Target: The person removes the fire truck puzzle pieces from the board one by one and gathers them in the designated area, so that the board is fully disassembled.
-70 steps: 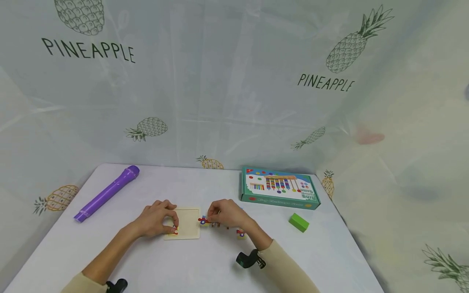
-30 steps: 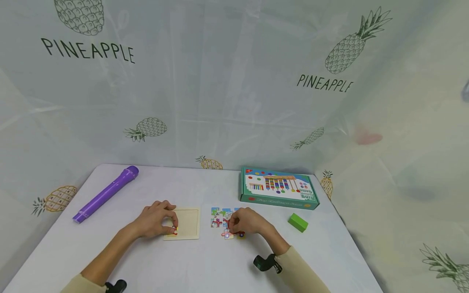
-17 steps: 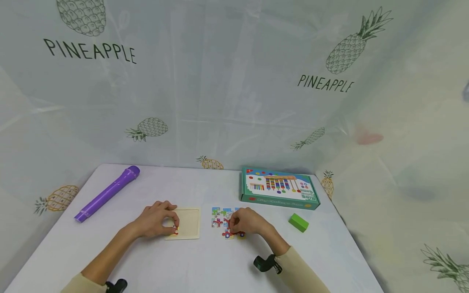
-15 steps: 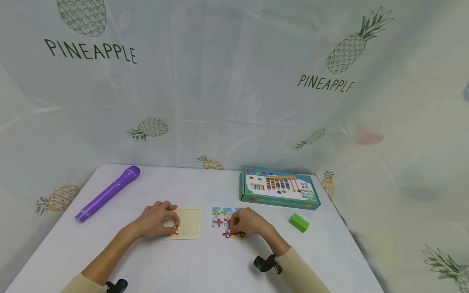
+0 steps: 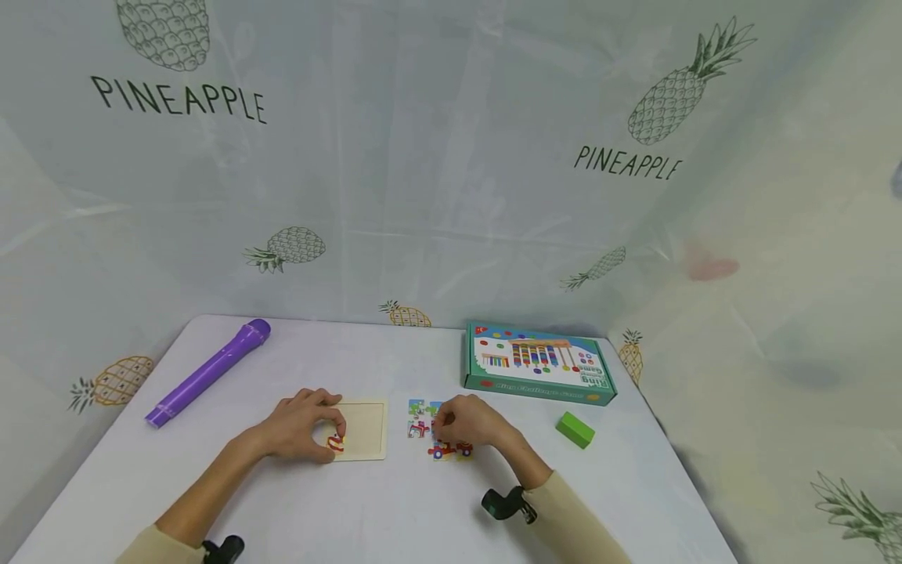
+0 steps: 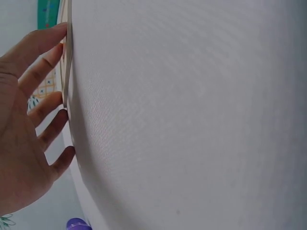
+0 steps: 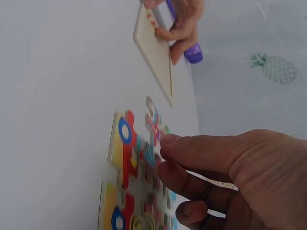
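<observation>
A shallow wooden puzzle tray lies on the white table. My left hand rests at its left side, thumb and index finger spread around a red, white and yellow puzzle piece lying in it. In the left wrist view the thumb touches the tray's edge and the other fingers are loosely bent. Right of the tray, several colourful jigsaw pieces lie flat. My right hand is over them, thumb and index finger close together at the red vehicle pieces. Whether a piece is between those fingertips cannot be made out.
A green game box lies at the back right, with a green block in front of it. A purple microphone-shaped stick lies at the left. A pineapple-print sheet hangs behind the table.
My right hand has moved right from the tray's side to the pieces, then slightly up and left. My left thumb has shifted, showing more of the piece in the tray.
</observation>
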Demonstrator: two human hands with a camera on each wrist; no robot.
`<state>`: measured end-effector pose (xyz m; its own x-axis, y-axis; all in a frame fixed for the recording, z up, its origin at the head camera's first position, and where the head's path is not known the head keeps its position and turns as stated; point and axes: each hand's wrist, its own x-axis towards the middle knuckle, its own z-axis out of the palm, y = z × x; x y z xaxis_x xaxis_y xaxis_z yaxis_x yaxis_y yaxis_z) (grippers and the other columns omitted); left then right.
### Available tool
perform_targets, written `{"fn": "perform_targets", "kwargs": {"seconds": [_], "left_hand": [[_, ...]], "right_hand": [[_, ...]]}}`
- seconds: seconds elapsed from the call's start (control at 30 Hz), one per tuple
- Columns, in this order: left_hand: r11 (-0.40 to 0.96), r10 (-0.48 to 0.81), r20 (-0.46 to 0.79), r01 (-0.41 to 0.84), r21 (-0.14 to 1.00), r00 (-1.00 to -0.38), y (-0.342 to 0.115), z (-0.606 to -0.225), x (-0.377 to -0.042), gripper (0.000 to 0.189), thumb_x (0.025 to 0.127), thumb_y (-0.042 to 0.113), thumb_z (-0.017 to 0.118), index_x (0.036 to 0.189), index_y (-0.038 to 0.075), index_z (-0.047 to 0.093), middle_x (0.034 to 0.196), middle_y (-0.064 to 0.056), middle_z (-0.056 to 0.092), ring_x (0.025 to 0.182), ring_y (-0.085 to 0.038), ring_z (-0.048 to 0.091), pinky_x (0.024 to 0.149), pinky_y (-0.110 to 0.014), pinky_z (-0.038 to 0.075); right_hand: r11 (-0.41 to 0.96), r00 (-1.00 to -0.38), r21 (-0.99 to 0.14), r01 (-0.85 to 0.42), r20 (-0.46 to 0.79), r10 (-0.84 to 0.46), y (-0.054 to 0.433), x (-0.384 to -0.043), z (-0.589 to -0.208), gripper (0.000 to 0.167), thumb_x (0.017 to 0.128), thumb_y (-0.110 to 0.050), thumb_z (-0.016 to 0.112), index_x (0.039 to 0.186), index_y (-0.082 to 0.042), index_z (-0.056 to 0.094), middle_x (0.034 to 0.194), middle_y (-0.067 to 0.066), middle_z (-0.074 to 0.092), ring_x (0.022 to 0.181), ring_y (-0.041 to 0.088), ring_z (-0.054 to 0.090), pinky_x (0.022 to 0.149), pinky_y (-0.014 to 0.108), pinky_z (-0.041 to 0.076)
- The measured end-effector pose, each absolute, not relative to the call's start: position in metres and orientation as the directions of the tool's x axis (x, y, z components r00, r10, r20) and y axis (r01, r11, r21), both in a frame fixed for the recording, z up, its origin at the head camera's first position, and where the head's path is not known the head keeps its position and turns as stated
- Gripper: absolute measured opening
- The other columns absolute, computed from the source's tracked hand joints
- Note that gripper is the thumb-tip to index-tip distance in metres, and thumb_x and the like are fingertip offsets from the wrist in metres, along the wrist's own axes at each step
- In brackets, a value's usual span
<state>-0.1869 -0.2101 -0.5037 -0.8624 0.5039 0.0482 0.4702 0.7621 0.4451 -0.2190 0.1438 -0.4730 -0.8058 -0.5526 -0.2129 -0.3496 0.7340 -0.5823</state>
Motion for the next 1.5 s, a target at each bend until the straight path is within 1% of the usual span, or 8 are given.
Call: {"fn": "perform_targets", "kwargs": {"seconds": [0.17, 0.47, 0.7, 0.83, 0.97, 1.1, 1.3, 1.5], "left_hand": [[0.749, 0.515, 0.042, 0.473, 0.463, -0.856, -0.21, -0.501, -0.188, 0.031, 0.068, 0.04, 0.086, 0.087, 0.045, 0.063, 0.14, -0.013, 0.055, 0.124, -0.037, 0.046, 0.088, -0.066, 0.036], [0.737, 0.521, 0.035, 0.47, 0.485, -0.853, -0.209, -0.498, -0.188, 0.032, 0.068, 0.039, 0.088, 0.089, 0.043, 0.063, 0.141, -0.014, 0.054, 0.124, -0.039, 0.045, 0.089, -0.069, 0.034], [0.744, 0.514, 0.031, 0.463, 0.482, -0.857, -0.208, -0.497, -0.188, 0.035, 0.068, 0.039, 0.088, 0.09, 0.039, 0.062, 0.141, -0.014, 0.054, 0.125, -0.04, 0.046, 0.09, -0.07, 0.035], [0.758, 0.498, 0.021, 0.447, 0.475, -0.867, -0.207, -0.498, -0.189, 0.045, 0.067, 0.039, 0.089, 0.1, 0.031, 0.059, 0.139, -0.012, 0.055, 0.126, -0.041, 0.046, 0.091, -0.069, 0.036], [0.764, 0.484, 0.022, 0.434, 0.477, -0.875, -0.208, -0.498, -0.188, 0.068, 0.066, 0.04, 0.089, 0.125, 0.022, 0.059, 0.134, -0.006, 0.057, 0.124, -0.036, 0.047, 0.092, -0.065, 0.037], [0.766, 0.488, 0.024, 0.441, 0.468, -0.873, -0.208, -0.498, -0.186, 0.09, 0.067, 0.042, 0.088, 0.143, 0.011, 0.052, 0.129, -0.004, 0.058, 0.122, -0.033, 0.047, 0.091, -0.063, 0.037], [0.768, 0.499, 0.021, 0.454, 0.453, -0.866, -0.209, -0.497, -0.185, 0.092, 0.069, 0.045, 0.088, 0.144, 0.005, 0.052, 0.133, -0.007, 0.057, 0.123, -0.035, 0.048, 0.091, -0.065, 0.038], [0.769, 0.5, 0.018, 0.454, 0.45, -0.866, -0.209, -0.498, -0.185, 0.093, 0.068, 0.044, 0.088, 0.145, 0.005, 0.052, 0.136, -0.007, 0.056, 0.125, -0.036, 0.047, 0.091, -0.065, 0.038]], "right_hand": [[0.711, -0.806, -0.595, -0.376, -0.168, -0.567, 0.117, -0.217, -0.478, 0.005, 0.091, -0.02, 0.074, 0.086, -0.018, 0.074, 0.072, -0.012, 0.063, 0.062, 0.004, 0.053, 0.058, 0.021, 0.044], [0.614, -0.742, -0.631, -0.473, -0.09, -0.664, 0.059, -0.203, -0.487, 0.003, 0.088, -0.019, 0.077, 0.088, -0.017, 0.074, 0.07, -0.015, 0.059, 0.064, -0.002, 0.049, 0.058, 0.017, 0.041], [0.632, -0.743, -0.584, -0.51, -0.072, -0.666, 0.033, -0.203, -0.493, 0.01, 0.089, -0.023, 0.077, 0.097, -0.018, 0.074, 0.069, -0.015, 0.056, 0.061, -0.003, 0.047, 0.057, 0.016, 0.039], [0.652, -0.748, -0.553, -0.519, -0.076, -0.66, 0.023, -0.202, -0.494, 0.025, 0.089, -0.025, 0.078, 0.111, -0.017, 0.073, 0.069, -0.015, 0.056, 0.061, -0.002, 0.048, 0.058, 0.016, 0.039], [0.657, -0.734, -0.516, -0.55, -0.076, -0.675, 0.013, -0.201, -0.494, 0.038, 0.087, -0.025, 0.079, 0.124, -0.018, 0.071, 0.07, -0.015, 0.057, 0.063, -0.003, 0.049, 0.06, 0.015, 0.04], [0.649, -0.718, -0.49, -0.582, -0.065, -0.693, 0.005, -0.2, -0.494, 0.042, 0.086, -0.023, 0.079, 0.127, -0.019, 0.07, 0.071, -0.015, 0.057, 0.063, -0.004, 0.05, 0.059, 0.014, 0.04], [0.631, -0.696, -0.477, -0.611, -0.056, -0.716, -0.001, -0.198, -0.494, 0.034, 0.089, -0.027, 0.077, 0.122, -0.019, 0.073, 0.071, -0.017, 0.057, 0.063, -0.005, 0.05, 0.058, 0.012, 0.039], [0.626, -0.696, -0.48, -0.615, -0.043, -0.717, -0.002, -0.196, -0.493, 0.037, 0.088, -0.026, 0.078, 0.123, -0.016, 0.071, 0.074, -0.016, 0.058, 0.065, -0.006, 0.05, 0.061, 0.012, 0.04]]}}
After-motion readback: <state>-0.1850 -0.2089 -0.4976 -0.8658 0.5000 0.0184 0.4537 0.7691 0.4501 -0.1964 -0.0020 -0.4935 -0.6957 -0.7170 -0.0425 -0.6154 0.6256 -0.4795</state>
